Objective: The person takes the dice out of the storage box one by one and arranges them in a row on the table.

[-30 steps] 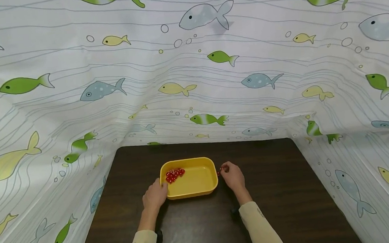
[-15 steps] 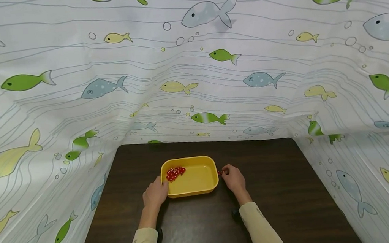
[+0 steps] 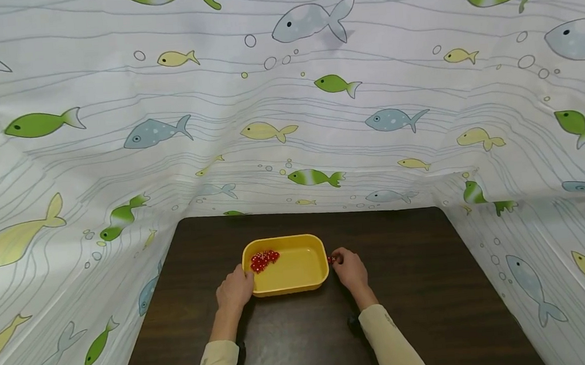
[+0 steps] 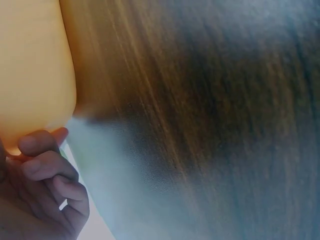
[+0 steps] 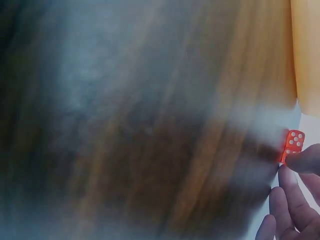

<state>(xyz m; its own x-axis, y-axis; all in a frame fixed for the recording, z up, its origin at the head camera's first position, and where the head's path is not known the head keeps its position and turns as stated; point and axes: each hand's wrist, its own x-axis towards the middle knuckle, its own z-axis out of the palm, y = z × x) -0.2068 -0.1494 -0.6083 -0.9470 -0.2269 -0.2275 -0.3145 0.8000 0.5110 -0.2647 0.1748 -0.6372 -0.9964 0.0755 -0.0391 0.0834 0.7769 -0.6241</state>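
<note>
A shallow yellow tray (image 3: 300,285) stands on the dark table, with a cluster of red dice (image 3: 264,261) with white dots in its far left part. My left hand (image 3: 234,289) grips the tray's left end, thumb over the rim; in the left wrist view its fingers curl beside the tray wall (image 4: 37,65). Just outside the tray's right end, my right hand (image 3: 351,269) pinches red dice (image 3: 332,259) between thumb and fingers. The right wrist view has these red dice (image 5: 295,138) one above another, partly covered by the thumb; their number is unclear.
The dark wood-grain table (image 3: 424,286) extends around the tray on all sides. A white sheet printed with fish (image 3: 260,102) rises behind the table and along both its sides.
My right hand has shifted slightly towards me beside the tray's right end, and the dice it pinches have turned a little. My left hand keeps its grip; the tray stays put.
</note>
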